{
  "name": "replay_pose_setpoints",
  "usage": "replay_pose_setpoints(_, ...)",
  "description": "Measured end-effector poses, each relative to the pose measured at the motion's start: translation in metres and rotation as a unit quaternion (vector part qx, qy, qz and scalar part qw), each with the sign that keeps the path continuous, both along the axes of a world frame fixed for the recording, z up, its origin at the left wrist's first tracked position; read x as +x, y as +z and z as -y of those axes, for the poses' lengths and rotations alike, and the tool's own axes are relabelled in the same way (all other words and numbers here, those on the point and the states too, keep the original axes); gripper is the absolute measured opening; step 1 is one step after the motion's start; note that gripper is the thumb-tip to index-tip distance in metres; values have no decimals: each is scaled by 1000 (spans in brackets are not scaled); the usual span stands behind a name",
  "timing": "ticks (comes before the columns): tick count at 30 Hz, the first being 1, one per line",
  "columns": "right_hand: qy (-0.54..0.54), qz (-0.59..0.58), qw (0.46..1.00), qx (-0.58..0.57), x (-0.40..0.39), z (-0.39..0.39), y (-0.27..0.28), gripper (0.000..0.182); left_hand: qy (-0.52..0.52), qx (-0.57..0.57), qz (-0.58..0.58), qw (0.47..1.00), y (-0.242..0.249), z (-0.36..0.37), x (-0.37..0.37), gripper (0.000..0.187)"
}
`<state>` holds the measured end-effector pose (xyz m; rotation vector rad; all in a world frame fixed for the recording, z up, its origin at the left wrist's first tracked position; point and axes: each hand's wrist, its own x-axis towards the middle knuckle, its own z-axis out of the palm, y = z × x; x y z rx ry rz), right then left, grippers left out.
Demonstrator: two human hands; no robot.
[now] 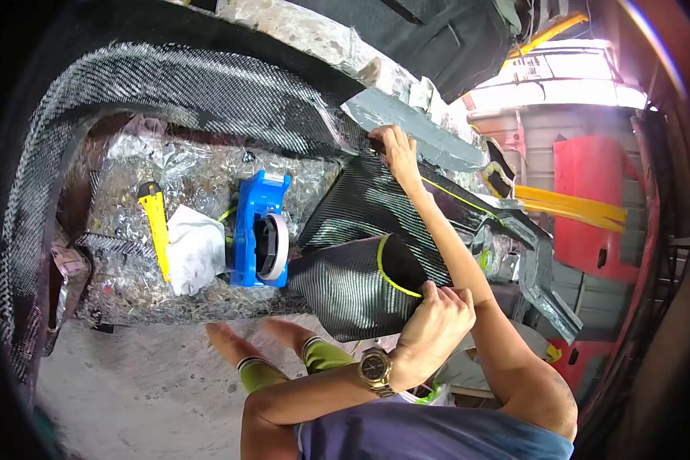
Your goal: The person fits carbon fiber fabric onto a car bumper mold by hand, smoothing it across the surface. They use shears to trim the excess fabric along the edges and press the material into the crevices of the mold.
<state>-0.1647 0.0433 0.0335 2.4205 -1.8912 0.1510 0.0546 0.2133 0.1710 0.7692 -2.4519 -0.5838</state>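
My left hand (435, 320), with a wristwatch (376, 369) on it, grips the lower edge of a black carbon-fibre cloth sheet (360, 253) that has a yellow line along its cut edge. My right hand (396, 151) reaches far forward and pinches the top corner of the same sheet, against the grey rim (422, 130) of a large mould. The sheet hangs curled between the two hands. The mould's arch (176, 92) is lined with woven carbon cloth.
A blue tape dispenser (254, 230) with a tape roll, a white rag (194, 249) and a yellow utility knife (156, 222) lie on shiny glass-fibre matting inside the mould. Two bare feet (257, 337) with green cuffs rest on the concrete floor. Red panels (594, 199) stand at right.
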Motion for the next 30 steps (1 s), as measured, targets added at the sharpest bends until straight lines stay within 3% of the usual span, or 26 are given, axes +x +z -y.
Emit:
replay_pose_setpoints(9,17,-14,1000,-13,-14,3,-9,42,47,18,-110,993,-6,8,-11,12)
replay_pose_setpoints(20,15,-64,998,12,-19,7,-14,42,47,44,-152,986,-10,6,-19,12)
replay_pose_setpoints(26,3,-80,996,25,-15,11,-10,42,103,19,-125,987,0,17,24,10)
replay_pose_setpoints(28,1,-30,1000,5,-10,1,3,42,123,10,-108,986,6,24,36,8)
replay_pose_setpoints(30,3,101,995,-23,0,-28,25,41,117,22,-90,989,4,30,39,8)
